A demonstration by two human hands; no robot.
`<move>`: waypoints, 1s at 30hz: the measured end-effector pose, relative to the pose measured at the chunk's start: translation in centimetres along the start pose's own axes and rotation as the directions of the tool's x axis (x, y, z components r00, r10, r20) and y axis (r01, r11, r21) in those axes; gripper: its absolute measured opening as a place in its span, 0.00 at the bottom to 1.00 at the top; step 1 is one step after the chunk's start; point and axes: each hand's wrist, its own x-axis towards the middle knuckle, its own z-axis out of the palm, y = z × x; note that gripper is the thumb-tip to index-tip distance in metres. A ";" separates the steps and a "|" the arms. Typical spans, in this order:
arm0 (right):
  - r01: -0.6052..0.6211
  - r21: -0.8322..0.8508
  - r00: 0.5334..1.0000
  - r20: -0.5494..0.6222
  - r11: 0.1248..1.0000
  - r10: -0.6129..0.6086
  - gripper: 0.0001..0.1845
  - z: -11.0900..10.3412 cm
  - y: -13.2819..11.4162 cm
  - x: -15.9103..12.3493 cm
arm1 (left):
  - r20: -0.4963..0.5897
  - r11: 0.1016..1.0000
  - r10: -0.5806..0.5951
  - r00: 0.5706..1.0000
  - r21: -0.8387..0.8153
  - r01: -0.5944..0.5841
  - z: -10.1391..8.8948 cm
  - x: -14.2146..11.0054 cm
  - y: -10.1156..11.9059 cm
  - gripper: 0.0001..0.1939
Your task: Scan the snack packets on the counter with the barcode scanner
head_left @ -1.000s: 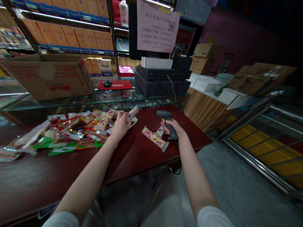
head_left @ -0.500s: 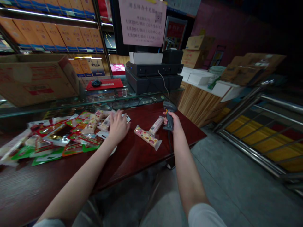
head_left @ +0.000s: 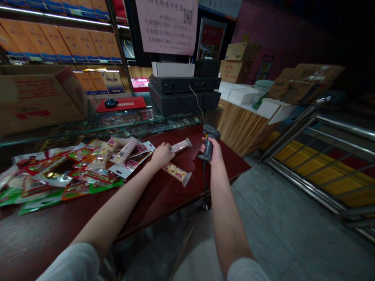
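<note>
My right hand [head_left: 216, 151] is wrapped round the handle of a dark grey barcode scanner [head_left: 208, 146], held upright over the table's right end. The fingers of my left hand [head_left: 163, 156] are curled closed on the near end of a wrapped snack bar [head_left: 181, 145] that lies pale side up. Just below that hand a second wrapped snack bar [head_left: 177, 173], with a colourful printed face, rests on the table; its left end is partly hidden. To the left spreads a heap of snack packets [head_left: 84, 168], with another wrapped bar [head_left: 126, 151] on top.
The dark red table [head_left: 146, 207] meets a glass counter [head_left: 117, 124] carrying a cardboard box [head_left: 41, 97], a mouse [head_left: 111, 102] and a black cash drawer [head_left: 184, 100]. A cable hangs from the scanner. At the right stands a metal railing [head_left: 310, 187].
My left hand has moved right from the packet heap to the pale-side-up bar, which now lies turned and further left. My right hand still holds the barcode scanner. The view has shifted slightly right.
</note>
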 end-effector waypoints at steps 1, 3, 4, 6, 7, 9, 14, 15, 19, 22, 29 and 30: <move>-0.017 -0.018 1.000 0.018 1.000 0.018 0.13 0.2 0.0 -0.2 | -0.061 1.000 -0.006 0.998 -0.023 0.005 -0.3 -0.2 -0.9 0.17; -0.066 -0.078 0.994 0.085 0.995 0.073 0.14 0.7 0.0 -0.7 | -0.186 0.995 -0.009 0.982 -0.096 -0.009 -1.0 -0.7 -2.6 0.17; -0.092 -0.122 0.985 0.138 0.988 0.108 0.14 1.1 0.0 -1.1 | -0.242 0.990 -0.010 0.970 -0.138 -0.024 -1.4 -1.1 -3.4 0.17; -0.124 -0.216 0.948 0.261 0.968 0.180 0.16 2.0 0.0 -2.1 | -0.327 0.976 -0.012 0.945 -0.210 -0.061 -2.3 -2.0 -4.9 0.17; -0.128 -0.252 0.924 0.321 0.959 0.207 0.17 2.6 0.0 -2.6 | -0.355 0.969 -0.013 0.935 -0.234 -0.075 -2.7 -2.5 -5.5 0.17; -0.123 -0.283 0.876 0.420 0.951 0.238 0.17 3.5 0.0 -3.4 | -0.383 0.963 -0.019 0.924 -0.255 -0.086 -3.3 -3.5 -6.5 0.17; -0.133 -0.270 0.795 0.546 0.954 0.265 0.18 4.3 0.5 -4.2 | -0.411 0.961 -0.041 0.911 -0.264 -0.076 -3.4 -5.3 -7.8 0.15; -0.140 -0.275 0.785 0.555 0.951 0.276 0.17 4.2 0.6 -4.1 | -0.421 0.961 -0.051 0.906 -0.268 -0.070 -3.3 -5.4 -7.9 0.14; -0.186 -0.306 0.749 0.572 0.934 0.336 0.16 3.9 1.1 -3.8 | -0.437 0.961 -0.077 0.896 -0.271 -0.050 -2.6 -5.4 -8.1 0.13; -0.214 -0.306 0.745 0.563 0.928 0.358 0.16 3.8 1.3 -3.7 | -0.426 0.961 -0.100 0.899 -0.276 -0.024 -2.2 -5.2 -8.2 0.14; -0.182 -0.297 0.794 0.519 0.938 0.318 0.15 3.6 0.9 -3.5 | -0.413 0.984 -0.119 0.903 -0.170 0.052 -3.5 -6.0 -7.9 0.13; -0.169 -0.288 0.813 0.500 0.943 0.299 0.16 3.5 0.8 -3.5 | -0.429 0.988 -0.134 0.893 -0.132 0.084 -3.8 -6.3 -7.9 0.13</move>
